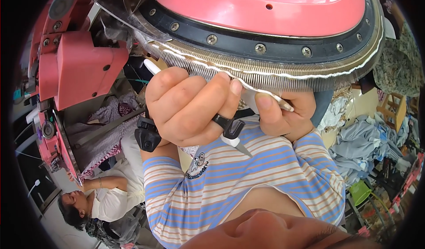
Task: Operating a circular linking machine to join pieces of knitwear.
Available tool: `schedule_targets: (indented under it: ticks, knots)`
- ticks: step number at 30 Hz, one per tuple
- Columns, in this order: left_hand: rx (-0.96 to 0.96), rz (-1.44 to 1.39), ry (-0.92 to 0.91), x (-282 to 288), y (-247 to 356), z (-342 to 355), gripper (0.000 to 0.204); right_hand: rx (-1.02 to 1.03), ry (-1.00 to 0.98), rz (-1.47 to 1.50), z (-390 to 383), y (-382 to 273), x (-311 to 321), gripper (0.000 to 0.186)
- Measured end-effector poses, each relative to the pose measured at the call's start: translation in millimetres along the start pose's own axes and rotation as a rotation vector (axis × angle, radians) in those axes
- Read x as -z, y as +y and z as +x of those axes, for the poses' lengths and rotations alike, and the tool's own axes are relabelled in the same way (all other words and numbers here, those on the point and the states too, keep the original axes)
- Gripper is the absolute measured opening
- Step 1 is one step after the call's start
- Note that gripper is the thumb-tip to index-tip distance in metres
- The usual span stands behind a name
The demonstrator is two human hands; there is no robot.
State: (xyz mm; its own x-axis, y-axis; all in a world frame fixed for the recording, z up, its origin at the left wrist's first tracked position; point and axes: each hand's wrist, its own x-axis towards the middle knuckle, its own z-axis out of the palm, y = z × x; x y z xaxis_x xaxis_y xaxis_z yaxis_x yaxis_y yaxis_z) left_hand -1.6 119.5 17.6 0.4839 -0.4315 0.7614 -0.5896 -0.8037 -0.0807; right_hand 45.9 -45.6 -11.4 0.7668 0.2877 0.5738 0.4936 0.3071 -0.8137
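Note:
My left hand (190,105) is closed around a white stick (151,66), whose rounded end pokes out beside the little finger; the rest is hidden. Its fingertips touch a white knitted strip (212,68) lying along the needle ring (265,78) of a pink round linking machine (265,5). A black finger ring with a small blade (233,134) sits on that hand, blade pointing down and right. Between thumb and finger, my right hand (287,112) pinches the strip's loose end just below the needles. A black device (147,134) is strapped at my left wrist.
Another pink machine part (79,67) stands at the left. A seated person in white (115,189) works at lower left beside patterned fabric (110,112). At right are a heap of blue-grey cloth (367,143), a wooden stool (393,109) and a green basket (359,192).

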Motion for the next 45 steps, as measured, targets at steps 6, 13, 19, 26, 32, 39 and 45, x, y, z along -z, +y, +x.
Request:
schedule_targets:
  ticks: [6, 13, 19, 26, 32, 39, 45]
  knots:
    - [-0.013, 0.023, 0.064, -2, -3, 6, 0.014, -0.029, -0.117, 0.020, 1, 1, 4, 0.017]
    - [0.094, -0.027, 0.048, 6, -15, -10, 0.024, -0.205, -0.329, -0.168, 4, -11, -4, 0.021]
    - [0.093, -0.181, 0.031, 12, -22, -14, 0.025, -0.014, -0.332, 0.054, 1, 6, -2, 0.027]
    - [0.007, 0.001, -0.041, 13, -17, -7, 0.025, -0.063, -0.309, 0.172, -4, 10, 6, 0.028]
    - [0.003, 0.076, -0.067, 15, -6, -7, 0.023, -0.003, -0.387, 0.009, 2, 7, 7, 0.030]
    - [0.016, 0.166, -0.036, 5, -1, -2, 0.021, 0.111, -0.377, -0.118, 5, 14, 6, 0.029]
    - [0.044, 0.026, -0.019, 6, -1, 2, 0.021, 0.016, -0.387, -0.119, 8, 4, 10, 0.027]
